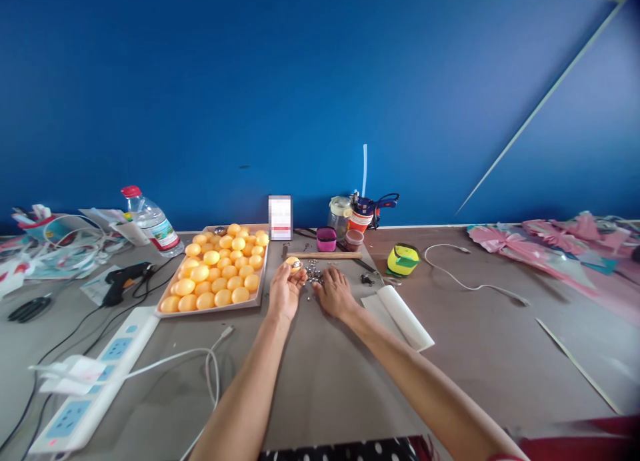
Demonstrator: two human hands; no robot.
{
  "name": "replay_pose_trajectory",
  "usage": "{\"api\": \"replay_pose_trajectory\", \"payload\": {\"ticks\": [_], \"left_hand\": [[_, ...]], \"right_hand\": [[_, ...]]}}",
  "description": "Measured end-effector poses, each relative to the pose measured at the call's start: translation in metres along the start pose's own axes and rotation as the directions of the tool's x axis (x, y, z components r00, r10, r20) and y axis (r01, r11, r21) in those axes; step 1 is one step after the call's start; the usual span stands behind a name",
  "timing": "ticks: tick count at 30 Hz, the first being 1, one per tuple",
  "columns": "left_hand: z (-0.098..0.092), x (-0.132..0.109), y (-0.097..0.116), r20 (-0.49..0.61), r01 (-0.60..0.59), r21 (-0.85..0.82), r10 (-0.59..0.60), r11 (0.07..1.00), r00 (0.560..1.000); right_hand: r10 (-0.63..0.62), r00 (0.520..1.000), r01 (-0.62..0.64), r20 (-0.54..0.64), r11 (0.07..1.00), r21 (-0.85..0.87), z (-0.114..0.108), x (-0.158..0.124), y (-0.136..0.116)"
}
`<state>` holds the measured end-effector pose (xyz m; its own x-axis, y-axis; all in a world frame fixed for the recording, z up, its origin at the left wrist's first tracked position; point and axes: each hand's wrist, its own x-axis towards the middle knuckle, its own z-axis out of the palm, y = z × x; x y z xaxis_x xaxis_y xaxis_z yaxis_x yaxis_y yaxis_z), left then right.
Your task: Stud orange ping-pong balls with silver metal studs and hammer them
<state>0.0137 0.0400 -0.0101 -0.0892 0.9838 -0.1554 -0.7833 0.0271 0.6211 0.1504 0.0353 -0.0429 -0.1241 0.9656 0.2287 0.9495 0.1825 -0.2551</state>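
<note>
My left hand (284, 295) is closed round an orange ping-pong ball (293, 265), which has a shiny metallic patch on its upper side. My right hand (336, 293) lies low over the table, palm down, with its fingers stretched out at the edge of a scatter of small metal pieces (314, 271). Their exact kind is too small to make out. Just behind both hands lies a hammer with a wooden handle (325, 255). Left of my left hand, a shallow box (263, 274) holds many more orange balls (219, 274).
Behind the hammer stand a pink container (327, 239), a clear jar (341, 217) and a cup of tools (361, 219). A white roll (404, 317) and a yellow-green case (403, 259) are at right. A power strip (100, 381), glue gun (123, 281) and water bottle (153, 224) are at left.
</note>
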Motion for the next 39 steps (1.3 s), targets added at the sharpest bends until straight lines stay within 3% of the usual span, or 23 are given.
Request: {"api": "replay_pose_trajectory", "payload": {"ticks": [4,8,11,15,19,21,25,31,35,39], "left_hand": [[0.001,-0.001,0.000,-0.004,-0.009,0.002,0.009,1.000,1.000],[0.002,-0.001,0.000,-0.006,0.002,-0.004,-0.002,1.000,1.000],[0.001,-0.001,0.000,-0.011,0.003,-0.014,-0.003,1.000,1.000],[-0.001,0.001,-0.001,-0.016,0.005,-0.020,-0.006,1.000,1.000],[-0.001,0.001,-0.001,-0.012,-0.009,-0.003,0.009,1.000,1.000],[-0.001,0.001,0.000,-0.008,-0.012,0.001,0.012,1.000,1.000],[-0.002,0.001,0.001,-0.015,-0.015,-0.001,0.015,1.000,1.000],[-0.003,0.002,0.001,-0.033,-0.025,-0.001,0.025,1.000,0.999],[-0.003,0.002,0.000,-0.042,-0.023,-0.002,0.023,1.000,0.999],[-0.002,0.001,0.001,-0.046,-0.023,-0.008,0.022,1.000,0.999]], "right_hand": [[-0.070,0.997,0.072,-0.033,0.994,0.078,-0.005,0.004,0.003],[0.095,0.994,-0.093,-0.050,0.994,0.052,-0.010,0.018,0.024],[0.129,0.992,-0.129,-0.007,0.991,0.021,-0.005,0.025,0.033],[0.031,1.000,-0.031,0.000,0.997,0.066,0.002,0.023,0.029],[-0.221,0.975,0.217,-0.009,0.947,0.235,0.001,0.015,0.020],[-0.281,0.959,0.276,-0.029,0.906,0.321,-0.001,0.015,0.018],[-0.169,0.985,0.171,-0.039,0.912,0.372,0.001,0.029,0.020],[-0.163,0.986,0.151,-0.016,0.867,0.474,0.009,0.049,0.027],[-0.189,0.982,0.168,-0.005,0.857,0.487,0.010,0.052,0.024],[-0.294,0.956,0.269,-0.020,0.843,0.465,0.017,0.060,0.015]]}}
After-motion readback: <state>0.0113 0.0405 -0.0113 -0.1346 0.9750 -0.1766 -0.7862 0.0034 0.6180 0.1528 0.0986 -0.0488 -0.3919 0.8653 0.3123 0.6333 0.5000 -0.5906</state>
